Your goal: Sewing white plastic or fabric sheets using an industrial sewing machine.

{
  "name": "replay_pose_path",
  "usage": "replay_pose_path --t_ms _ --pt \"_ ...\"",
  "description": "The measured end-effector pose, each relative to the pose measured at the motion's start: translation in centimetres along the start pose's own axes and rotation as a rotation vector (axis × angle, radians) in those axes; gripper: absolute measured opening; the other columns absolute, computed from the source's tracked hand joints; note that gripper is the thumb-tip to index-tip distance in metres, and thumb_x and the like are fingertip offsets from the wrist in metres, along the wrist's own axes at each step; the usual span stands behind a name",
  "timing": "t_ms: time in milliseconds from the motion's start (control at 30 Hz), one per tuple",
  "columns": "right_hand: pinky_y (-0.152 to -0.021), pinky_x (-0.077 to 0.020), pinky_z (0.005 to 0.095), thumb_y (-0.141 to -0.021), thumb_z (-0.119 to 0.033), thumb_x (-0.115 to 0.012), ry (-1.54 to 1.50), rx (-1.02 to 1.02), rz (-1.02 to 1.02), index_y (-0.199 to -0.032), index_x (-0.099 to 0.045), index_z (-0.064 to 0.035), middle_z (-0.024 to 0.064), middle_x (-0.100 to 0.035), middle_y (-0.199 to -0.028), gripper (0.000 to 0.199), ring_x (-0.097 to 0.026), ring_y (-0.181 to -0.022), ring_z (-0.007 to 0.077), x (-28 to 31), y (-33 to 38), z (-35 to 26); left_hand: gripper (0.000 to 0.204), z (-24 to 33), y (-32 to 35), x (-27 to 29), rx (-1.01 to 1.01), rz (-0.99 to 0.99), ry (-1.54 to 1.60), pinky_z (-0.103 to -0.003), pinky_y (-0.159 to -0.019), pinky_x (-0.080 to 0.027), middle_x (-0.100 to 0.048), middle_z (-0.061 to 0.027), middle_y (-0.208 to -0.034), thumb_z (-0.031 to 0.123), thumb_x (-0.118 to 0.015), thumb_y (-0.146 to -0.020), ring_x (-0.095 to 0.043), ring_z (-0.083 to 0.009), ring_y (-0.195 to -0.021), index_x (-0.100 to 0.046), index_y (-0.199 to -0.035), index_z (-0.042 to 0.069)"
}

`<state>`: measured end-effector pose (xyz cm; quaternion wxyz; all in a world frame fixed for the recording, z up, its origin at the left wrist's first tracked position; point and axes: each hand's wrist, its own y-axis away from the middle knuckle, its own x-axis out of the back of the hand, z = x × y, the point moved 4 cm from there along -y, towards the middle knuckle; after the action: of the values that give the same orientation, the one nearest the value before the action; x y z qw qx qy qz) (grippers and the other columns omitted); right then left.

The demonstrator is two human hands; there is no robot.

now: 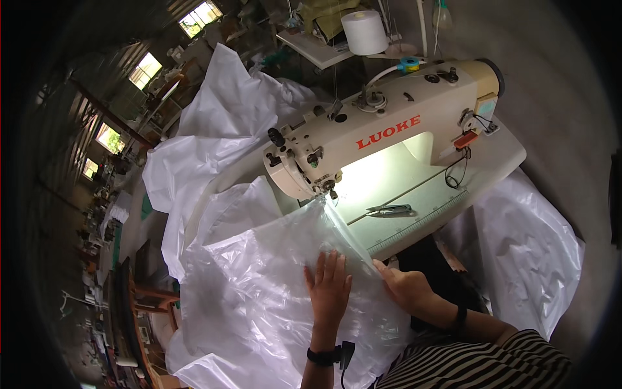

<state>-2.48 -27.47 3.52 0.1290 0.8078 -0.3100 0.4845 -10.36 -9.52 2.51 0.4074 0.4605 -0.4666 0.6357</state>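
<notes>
Sheet edge at sewing machine; span to right hand seemingly unsewn, fingers pinching edge. Left hand flat, fingers spread, gripping nothing.

Left hand: flat on the sheet. Right hand: pinching the sheet's edge. Sheet: reaches the needle end of the machine. Snips: on the table, near the ruler. Cone: behind the machine, white.
</notes>
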Motion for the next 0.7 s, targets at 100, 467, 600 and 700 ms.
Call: replay_pose_path --t_ms 100,467,600,700 --pt "-0.063 -0.0576 0.0387 -0.093 -0.011 -0.06 0.019 -0.086 -0.136 -0.141 -0.049 -0.0011 0.0137 -0.066 -0.083 0.05 -0.07 -0.072 0.0296 -0.5 0.2 1.0 0.052 -0.3 0.0 0.5 0.024 -0.003 0.066 -0.063 -0.117 -0.025 -0.048 -0.0053 -0.152 0.023 -0.066 -0.092 -0.039 -0.0294 -0.145 -0.052 -0.141 0.013" --pt "-0.059 -0.0572 0.0369 -0.091 -0.014 -0.06 0.066 0.017 0.123 -0.144 -0.047 0.0006 0.0144 -0.068 -0.083 0.057 -0.07 -0.066 0.0282 0.0 -1.7 0.1 0.029 2.7 -1.6 -0.3 -0.115 0.099 -0.039 -0.061 -0.11 -0.035 -0.063 -0.0013 -0.136 0.022 -0.063 -0.094 -0.051 -0.0263 -0.135 -0.066 -0.121 0.013" --pt "-0.053 -0.0552 0.039 -0.087 -0.007 -0.059 0.056 0.026 0.107 -0.145 -0.049 -0.0013 0.0135 -0.066 -0.079 0.059 -0.068 -0.061 0.0296 -0.5 -1.6 0.9 0.033 1.7 -3.0 0.5 -0.03 0.116 0.067 -0.05 -0.101 -0.044 -0.063 -0.001 -0.137 0.022 -0.063 -0.094 -0.058 -0.0252 -0.12 -0.065 -0.125 0.014" --pt "-0.05 -0.0544 0.0368 -0.087 -0.007 -0.059 0.146 0.04 0.086 -0.145 -0.05 -0.0031 0.0104 -0.064 -0.075 0.059 -0.067 -0.058 0.0258 -0.4 -1.4 1.1 0.036 1.2 -5.2 0.4 0.002 0.111 -0.003 -0.044 -0.092 -0.048 -0.064 0.0004 -0.135 0.021 -0.063 -0.092 -0.06 -0.0246 -0.107 -0.066 -0.127 0.016"
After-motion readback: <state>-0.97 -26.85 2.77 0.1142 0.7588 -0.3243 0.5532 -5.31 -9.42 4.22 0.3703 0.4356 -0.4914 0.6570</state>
